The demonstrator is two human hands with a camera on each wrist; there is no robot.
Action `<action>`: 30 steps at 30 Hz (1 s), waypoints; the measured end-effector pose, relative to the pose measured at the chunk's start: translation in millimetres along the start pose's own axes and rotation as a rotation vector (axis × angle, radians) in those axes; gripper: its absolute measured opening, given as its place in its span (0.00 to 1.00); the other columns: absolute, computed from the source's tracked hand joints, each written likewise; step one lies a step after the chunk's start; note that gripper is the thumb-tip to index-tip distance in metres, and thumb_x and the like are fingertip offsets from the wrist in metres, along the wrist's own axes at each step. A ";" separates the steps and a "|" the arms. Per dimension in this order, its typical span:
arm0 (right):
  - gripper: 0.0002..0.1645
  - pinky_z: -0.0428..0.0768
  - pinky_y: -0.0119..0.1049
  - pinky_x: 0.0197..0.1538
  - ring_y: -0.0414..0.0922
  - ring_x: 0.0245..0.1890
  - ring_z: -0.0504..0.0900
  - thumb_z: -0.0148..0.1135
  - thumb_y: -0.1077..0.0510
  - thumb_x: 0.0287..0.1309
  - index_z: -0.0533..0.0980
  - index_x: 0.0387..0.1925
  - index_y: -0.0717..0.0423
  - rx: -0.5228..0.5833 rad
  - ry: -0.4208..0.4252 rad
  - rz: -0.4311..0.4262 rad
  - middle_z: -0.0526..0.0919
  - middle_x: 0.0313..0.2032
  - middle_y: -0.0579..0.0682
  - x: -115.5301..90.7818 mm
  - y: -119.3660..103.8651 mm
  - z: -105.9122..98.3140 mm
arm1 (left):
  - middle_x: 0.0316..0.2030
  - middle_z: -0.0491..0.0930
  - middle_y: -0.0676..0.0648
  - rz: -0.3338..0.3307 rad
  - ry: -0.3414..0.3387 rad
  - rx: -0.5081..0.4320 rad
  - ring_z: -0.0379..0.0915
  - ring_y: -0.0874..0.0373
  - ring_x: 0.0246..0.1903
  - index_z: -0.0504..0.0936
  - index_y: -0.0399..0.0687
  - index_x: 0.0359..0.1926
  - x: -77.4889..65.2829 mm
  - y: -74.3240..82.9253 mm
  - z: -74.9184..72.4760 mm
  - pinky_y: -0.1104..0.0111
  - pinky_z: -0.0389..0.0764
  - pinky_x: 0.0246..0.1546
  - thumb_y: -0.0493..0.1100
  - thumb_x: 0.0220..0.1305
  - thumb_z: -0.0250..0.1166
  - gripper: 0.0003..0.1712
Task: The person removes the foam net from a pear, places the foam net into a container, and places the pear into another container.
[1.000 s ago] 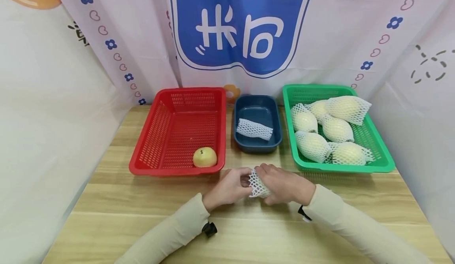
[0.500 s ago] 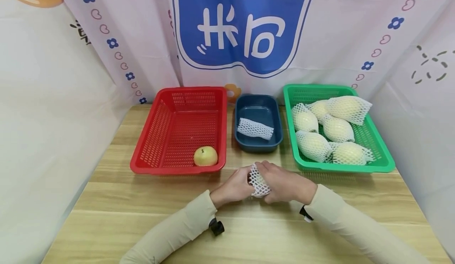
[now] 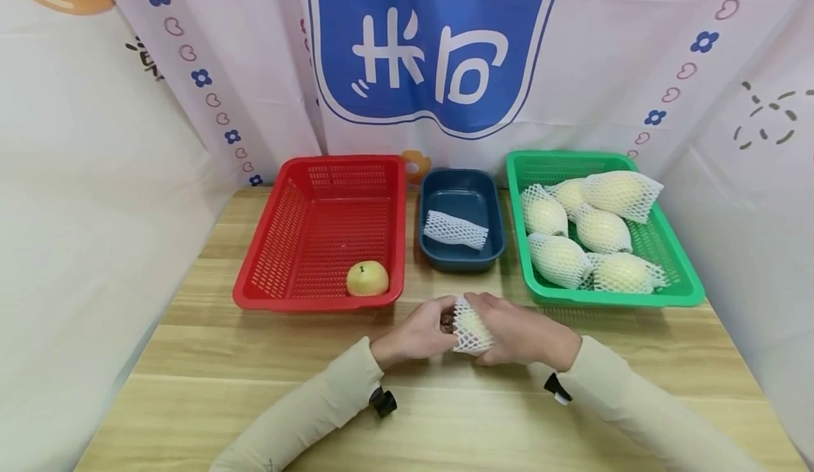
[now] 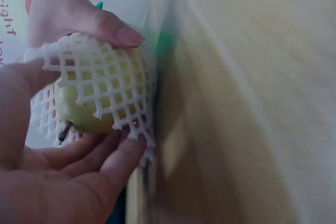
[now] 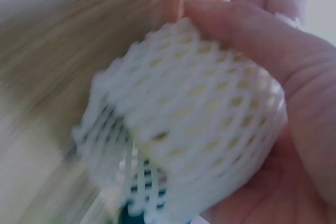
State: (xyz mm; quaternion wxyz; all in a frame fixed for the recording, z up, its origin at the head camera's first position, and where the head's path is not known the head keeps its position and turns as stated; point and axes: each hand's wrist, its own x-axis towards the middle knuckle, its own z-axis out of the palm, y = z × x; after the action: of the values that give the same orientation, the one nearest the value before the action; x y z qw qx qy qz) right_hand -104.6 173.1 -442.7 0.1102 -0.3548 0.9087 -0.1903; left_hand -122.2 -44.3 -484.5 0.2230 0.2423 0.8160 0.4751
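A pale yellow-green pear in a white foam net is held between both hands just above the table. My right hand grips the netted pear from the right, thumb over the net. At the net's mouth, my left hand holds the mesh: its thumb reaches under the upper edge and its fingers lie along the lower edge. In the left wrist view the pear's stem end shows bare in that opening. The right wrist view has the net covering most of the fruit.
A red basket at back left has one bare pear. A small blue bin in the middle has a flattened foam net. The green basket at right carries several netted pears. A printed curtain hangs behind.
My left hand closed in on the net's mouth, then drew slightly back left. The netted pear and my right hand have shifted slightly right. The baskets and bin stay put.
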 end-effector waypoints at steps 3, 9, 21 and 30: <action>0.58 0.87 0.48 0.54 0.53 0.51 0.85 0.84 0.54 0.44 0.64 0.70 0.74 -0.035 0.003 -0.018 0.81 0.57 0.65 4.3 -3.5 0.4 | 0.57 0.84 0.46 0.018 0.000 0.012 0.78 0.61 0.52 0.75 0.42 0.69 4.2 2.0 0.0 0.67 0.79 0.59 0.37 0.57 0.74 0.37; 0.60 0.86 0.49 0.53 0.54 0.50 0.85 0.85 0.54 0.45 0.62 0.71 0.76 -0.023 -0.027 0.019 0.81 0.56 0.66 7.9 -4.7 0.4 | 0.58 0.84 0.46 0.021 0.016 -0.025 0.77 0.61 0.50 0.76 0.43 0.68 6.6 2.4 2.3 0.67 0.78 0.57 0.32 0.57 0.72 0.36; 0.52 0.87 0.43 0.47 0.47 0.45 0.86 0.87 0.52 0.42 0.69 0.64 0.68 -0.013 -0.013 0.018 0.85 0.49 0.58 3.1 -6.4 0.9 | 0.44 0.82 0.51 0.004 0.037 0.022 0.75 0.60 0.43 0.81 0.44 0.58 -7.4 3.6 -2.1 0.70 0.77 0.45 0.28 0.54 0.68 0.28; 0.44 0.87 0.37 0.43 0.45 0.43 0.88 0.85 0.57 0.44 0.72 0.61 0.66 0.018 0.036 -0.017 0.87 0.48 0.58 1.4 -8.3 4.0 | 0.50 0.85 0.45 -0.011 0.087 0.019 0.79 0.58 0.46 0.79 0.37 0.62 -14.7 1.8 -3.6 0.68 0.81 0.49 0.28 0.52 0.69 0.33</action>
State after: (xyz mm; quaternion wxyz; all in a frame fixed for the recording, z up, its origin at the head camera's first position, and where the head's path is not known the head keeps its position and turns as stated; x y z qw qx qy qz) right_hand -99.3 165.4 -442.9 0.0953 -0.3579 0.9059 -0.2055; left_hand -112.6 -54.8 -479.3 0.1875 0.2188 0.8307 0.4763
